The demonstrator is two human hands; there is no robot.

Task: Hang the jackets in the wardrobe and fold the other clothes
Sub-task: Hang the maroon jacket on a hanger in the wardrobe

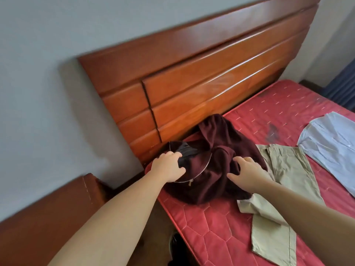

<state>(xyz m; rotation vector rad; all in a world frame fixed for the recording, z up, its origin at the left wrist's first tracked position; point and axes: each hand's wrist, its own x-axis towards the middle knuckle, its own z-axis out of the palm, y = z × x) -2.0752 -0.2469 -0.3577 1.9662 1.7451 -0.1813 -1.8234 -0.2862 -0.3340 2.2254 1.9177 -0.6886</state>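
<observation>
Left hand (169,166) gripping crumpled maroon jacket (217,169), right hand (247,172) resting on it, red mattress (211,227)

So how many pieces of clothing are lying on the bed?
3. A maroon zip jacket crumpled near the headboard under both hands, khaki trousers beside it, and a pale blue shirt at the right edge. More may lie outside the view.

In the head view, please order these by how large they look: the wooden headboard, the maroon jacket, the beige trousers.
1. wooden headboard, clearly largest.
2 and 3. maroon jacket and beige trousers look similar; the jacket is bunched and the trousers are cut off by the frame, so I do not rank them.
</observation>
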